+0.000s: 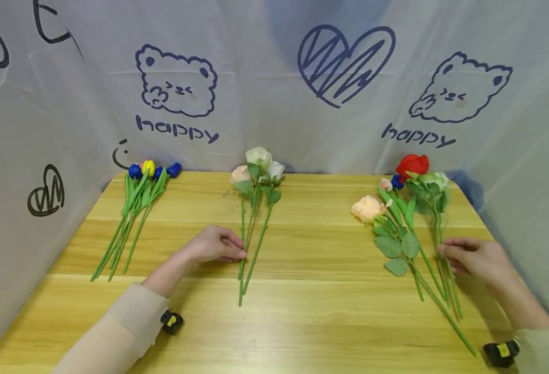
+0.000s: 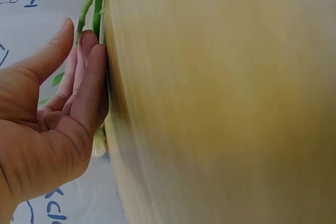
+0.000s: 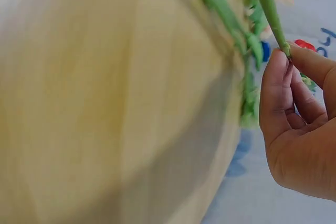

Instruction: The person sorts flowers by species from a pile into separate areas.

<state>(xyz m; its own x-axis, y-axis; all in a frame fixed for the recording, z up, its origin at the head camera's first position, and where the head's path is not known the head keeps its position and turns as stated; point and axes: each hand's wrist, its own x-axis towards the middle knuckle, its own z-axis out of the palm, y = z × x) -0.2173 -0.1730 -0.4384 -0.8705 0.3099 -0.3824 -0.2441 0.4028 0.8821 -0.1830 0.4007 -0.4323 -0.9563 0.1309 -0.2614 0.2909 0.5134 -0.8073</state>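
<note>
In the middle of the table, three pale artificial roses (image 1: 258,158) lie side by side, their green stems pointing toward me. My left hand (image 1: 218,244) is at these stems; in the left wrist view its fingertips (image 2: 94,51) touch the stems and the thumb stands apart. On the right lies a loose group with a red rose (image 1: 413,166), a peach rose (image 1: 367,209), a whitish flower (image 1: 435,182) and a blue tulip (image 1: 397,182). My right hand (image 1: 477,259) pinches a green flower stem (image 3: 270,11) from this group between thumb and forefinger.
At the left, several blue and yellow tulips (image 1: 148,168) lie fanned out with stems toward me. The wooden table (image 1: 321,322) ends against a pale cloth backdrop (image 1: 265,93) with drawn bears and hearts. Small black devices sit at both wrists.
</note>
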